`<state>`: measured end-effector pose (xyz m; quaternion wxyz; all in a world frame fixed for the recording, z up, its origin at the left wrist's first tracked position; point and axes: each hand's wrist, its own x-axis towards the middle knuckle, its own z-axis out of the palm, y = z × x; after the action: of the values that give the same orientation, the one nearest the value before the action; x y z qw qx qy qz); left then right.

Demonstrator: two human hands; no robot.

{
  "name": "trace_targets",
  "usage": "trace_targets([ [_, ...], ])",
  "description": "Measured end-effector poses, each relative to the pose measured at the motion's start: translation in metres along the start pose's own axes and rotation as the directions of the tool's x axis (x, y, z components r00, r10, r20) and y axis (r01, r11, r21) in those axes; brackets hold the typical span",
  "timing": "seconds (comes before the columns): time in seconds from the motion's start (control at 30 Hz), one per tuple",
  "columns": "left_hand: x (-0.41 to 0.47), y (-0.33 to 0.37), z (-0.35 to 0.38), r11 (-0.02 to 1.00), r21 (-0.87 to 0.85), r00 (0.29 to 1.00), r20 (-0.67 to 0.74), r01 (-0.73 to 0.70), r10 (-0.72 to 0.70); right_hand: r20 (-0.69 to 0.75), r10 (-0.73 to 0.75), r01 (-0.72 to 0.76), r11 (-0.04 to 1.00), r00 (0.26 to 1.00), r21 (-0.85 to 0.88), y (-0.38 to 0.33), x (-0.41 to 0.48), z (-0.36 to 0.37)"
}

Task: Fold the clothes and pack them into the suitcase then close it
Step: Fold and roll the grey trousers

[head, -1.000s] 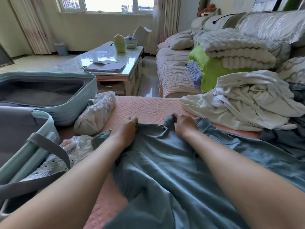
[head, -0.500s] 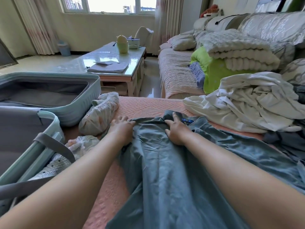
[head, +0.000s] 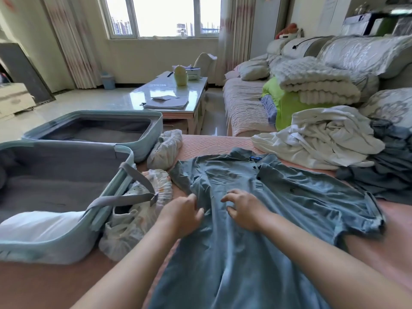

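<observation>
A blue-grey polo shirt (head: 285, 197) lies spread front-up on the pink bed cover, its collar pointing away from me. My left hand (head: 182, 210) rests on the shirt's left side near the crumpled sleeve, fingers loosely bent. My right hand (head: 243, 208) touches the chest below the button placket with its fingers spread. The pale green suitcase (head: 107, 197) lies open at the left, with a white folded item (head: 40, 226) in its near half. The far half (head: 153, 130) holds only grey lining.
Two white patterned garments (head: 165, 148) (head: 133, 212) lie between suitcase and shirt. A white clothes pile (head: 323, 139) and dark grey-blue clothes (head: 392, 172) sit at the right. A glass coffee table (head: 169, 94) and a sofa with folded blankets (head: 312, 85) stand beyond.
Both hands left the collar area and moved back toward me to the shirt's chest. The shirt now lies spread out flatter, its right sleeve extended.
</observation>
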<state>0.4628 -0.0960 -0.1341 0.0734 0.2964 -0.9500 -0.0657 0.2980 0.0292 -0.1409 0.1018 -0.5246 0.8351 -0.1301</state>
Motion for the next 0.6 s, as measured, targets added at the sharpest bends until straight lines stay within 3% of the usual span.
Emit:
trace_targets([
  [0.03,-0.011,0.002,0.004,0.999,0.010,0.995,0.088,0.045,-0.045,0.003,-0.007,0.007,1.000,1.000,0.007,-0.005,-0.011,0.004],
  [0.1,-0.030,0.009,0.009,0.995,-0.039,0.989,0.126,0.087,-0.081,0.043,-0.015,0.016,1.000,0.999,-0.019,-0.014,-0.034,0.011],
  [0.2,-0.052,0.017,0.001,0.922,-0.327,0.975,-0.011,0.207,-0.223,0.132,-0.001,0.018,0.991,0.991,-0.130,-0.022,-0.061,0.018],
  [0.27,-0.061,0.014,-0.011,0.874,-0.391,0.934,-0.082,0.290,-0.347,0.165,0.031,-0.002,0.985,0.986,-0.172,-0.024,-0.075,0.019],
  [0.33,-0.071,0.005,-0.021,0.901,-0.253,0.921,-0.077,0.352,-0.382,0.179,0.076,-0.045,0.984,0.981,-0.170,-0.023,-0.087,0.018],
  [0.4,-0.087,-0.003,-0.027,0.931,-0.006,0.931,0.003,0.366,-0.366,0.221,0.101,-0.062,0.982,0.970,-0.179,-0.022,-0.099,0.016],
  [0.53,-0.108,-0.006,-0.022,0.945,0.239,0.968,0.060,0.222,-0.243,0.231,0.087,-0.050,0.985,0.969,-0.163,-0.020,-0.121,0.014],
  [0.6,-0.109,0.003,-0.022,0.950,0.306,0.998,0.009,0.054,-0.060,0.213,0.071,-0.045,0.991,0.975,-0.127,-0.019,-0.133,0.009],
])
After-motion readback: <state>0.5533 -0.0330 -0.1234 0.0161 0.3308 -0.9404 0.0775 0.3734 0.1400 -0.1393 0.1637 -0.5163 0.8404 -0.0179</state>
